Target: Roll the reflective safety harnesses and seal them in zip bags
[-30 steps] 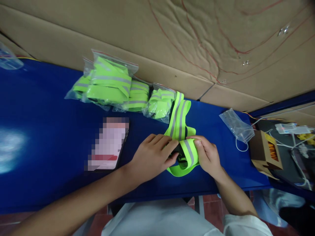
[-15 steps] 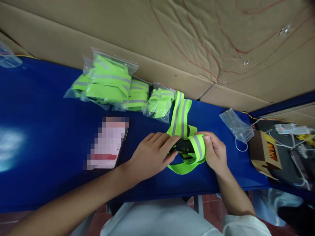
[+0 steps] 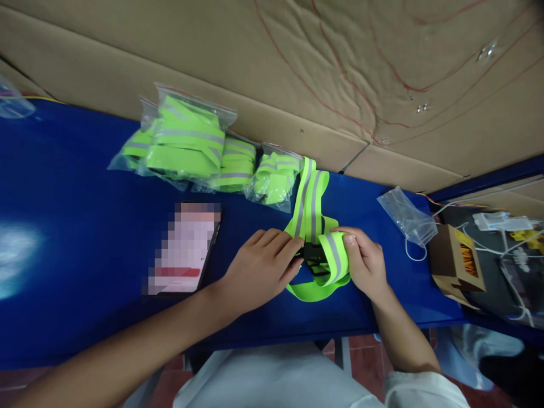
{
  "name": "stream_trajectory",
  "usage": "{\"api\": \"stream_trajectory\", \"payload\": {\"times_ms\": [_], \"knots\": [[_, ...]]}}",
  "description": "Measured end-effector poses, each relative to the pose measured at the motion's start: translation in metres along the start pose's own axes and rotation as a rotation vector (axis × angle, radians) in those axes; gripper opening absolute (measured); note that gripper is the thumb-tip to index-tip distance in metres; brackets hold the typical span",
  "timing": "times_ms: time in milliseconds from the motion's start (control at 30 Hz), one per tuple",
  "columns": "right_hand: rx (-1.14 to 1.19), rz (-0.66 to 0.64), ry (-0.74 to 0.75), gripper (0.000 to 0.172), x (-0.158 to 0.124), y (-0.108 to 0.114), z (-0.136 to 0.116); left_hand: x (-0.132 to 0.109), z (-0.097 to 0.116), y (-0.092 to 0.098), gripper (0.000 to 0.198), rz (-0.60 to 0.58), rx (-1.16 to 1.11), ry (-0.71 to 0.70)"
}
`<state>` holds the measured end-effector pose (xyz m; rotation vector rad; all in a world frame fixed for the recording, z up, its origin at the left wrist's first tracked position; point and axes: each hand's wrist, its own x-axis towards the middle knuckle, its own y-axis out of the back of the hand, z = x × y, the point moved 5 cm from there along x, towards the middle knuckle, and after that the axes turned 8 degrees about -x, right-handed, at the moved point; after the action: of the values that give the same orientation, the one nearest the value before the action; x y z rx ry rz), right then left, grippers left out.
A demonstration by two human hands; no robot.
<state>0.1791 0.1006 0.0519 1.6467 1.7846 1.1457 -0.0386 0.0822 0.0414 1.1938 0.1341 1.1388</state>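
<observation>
A neon-green reflective strap [image 3: 312, 198] with grey stripes and a black buckle [image 3: 315, 256] lies on the blue table [image 3: 85, 226]. My left hand [image 3: 259, 269] presses its fingers flat on the strap just left of the buckle. My right hand [image 3: 365, 262] pinches a folded loop of the same strap at the buckle's right side, thumb on top. Part of the buckle is hidden under both hands.
Several clear bags of folded green straps [image 3: 191, 144] lie at the back left. A phone [image 3: 185, 249] rests left of my hands. An empty clear bag [image 3: 406, 218] and a small brown box [image 3: 457, 260] sit right. A cardboard wall [image 3: 340, 68] stands behind.
My right hand shifted its folded loop slightly right and back toward the buckle, which became uncovered. My left hand stayed almost in place.
</observation>
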Motion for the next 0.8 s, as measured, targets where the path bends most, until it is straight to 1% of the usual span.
{"api": "stream_trajectory", "payload": {"times_ms": [267, 333, 400, 467, 500, 533, 567, 600, 633, 667, 700, 733, 800], "knots": [[-0.006, -0.022, 0.007, 0.032, -0.001, -0.003, 0.000, 0.001, 0.001, 0.000, 0.018, -0.006, 0.018, -0.017], [-0.026, -0.032, 0.009, 0.031, 0.000, -0.004, 0.001, 0.000, 0.001, 0.001, 0.016, 0.006, 0.016, -0.018], [-0.053, 0.008, 0.027, 0.029, 0.002, -0.002, 0.001, 0.000, 0.001, 0.001, 0.011, 0.014, 0.019, -0.018], [-0.106, 0.130, 0.109, 0.029, 0.002, 0.005, -0.005, 0.000, 0.001, 0.001, 0.006, 0.015, 0.028, -0.017], [-0.129, 0.184, 0.190, 0.031, 0.000, 0.009, -0.012, 0.000, 0.001, 0.001, 0.005, 0.013, 0.031, -0.016], [-0.146, 0.194, 0.294, 0.034, -0.002, 0.010, -0.020, 0.000, 0.001, 0.001, 0.004, 0.011, 0.032, -0.014], [-0.165, 0.149, 0.402, 0.036, -0.005, 0.008, -0.028, 0.000, 0.000, 0.001, 0.004, 0.009, 0.030, -0.015], [-0.189, 0.064, 0.492, 0.039, -0.009, 0.003, -0.036, 0.000, 0.000, 0.000, 0.004, 0.007, 0.025, -0.016], [-0.222, -0.044, 0.557, 0.043, -0.012, -0.003, -0.042, 0.001, -0.001, 0.000, 0.004, 0.009, 0.013, -0.013], [-0.264, -0.144, 0.590, 0.047, -0.015, -0.010, -0.045, 0.001, -0.002, 0.000, 0.003, 0.017, -0.008, -0.005], [-0.308, -0.209, 0.594, 0.051, -0.016, -0.016, -0.046, 0.002, -0.004, 0.001, 0.003, 0.033, -0.040, 0.011], [-0.345, -0.232, 0.574, 0.052, -0.016, -0.020, -0.045, 0.002, -0.006, 0.002, 0.003, 0.055, -0.080, 0.035], [-0.382, -0.222, 0.508, 0.052, -0.013, -0.023, -0.039, 0.004, -0.012, 0.007, 0.002, 0.099, -0.177, 0.107]]}}
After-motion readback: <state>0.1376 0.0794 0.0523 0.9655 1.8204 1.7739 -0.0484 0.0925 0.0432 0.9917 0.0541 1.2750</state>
